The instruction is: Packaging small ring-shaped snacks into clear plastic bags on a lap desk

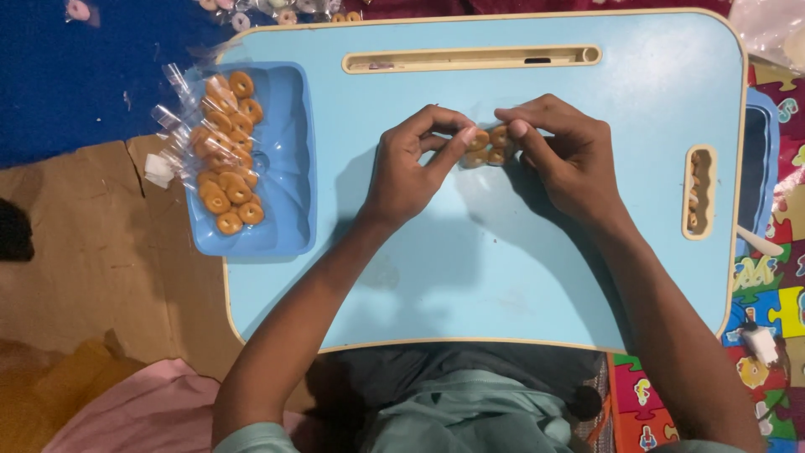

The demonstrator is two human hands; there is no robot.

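While pinched between left hand (pixel 411 164) and right hand (pixel 566 159), the ring-snack packet (pixel 486 147) lies left-right, equally near both.

Single head-mounted view, looking steeply down over my lap.

The camera sits on my head and faces almost straight down at the light blue lap table (pixel 503 285), near enough that the tabletop fills most of the frame. My forearms enter from the bottom edge; my left hand (pixel 411 168) and right hand (pixel 570 164) lie near centre. Floor margins show at both sides. No second view to compare.
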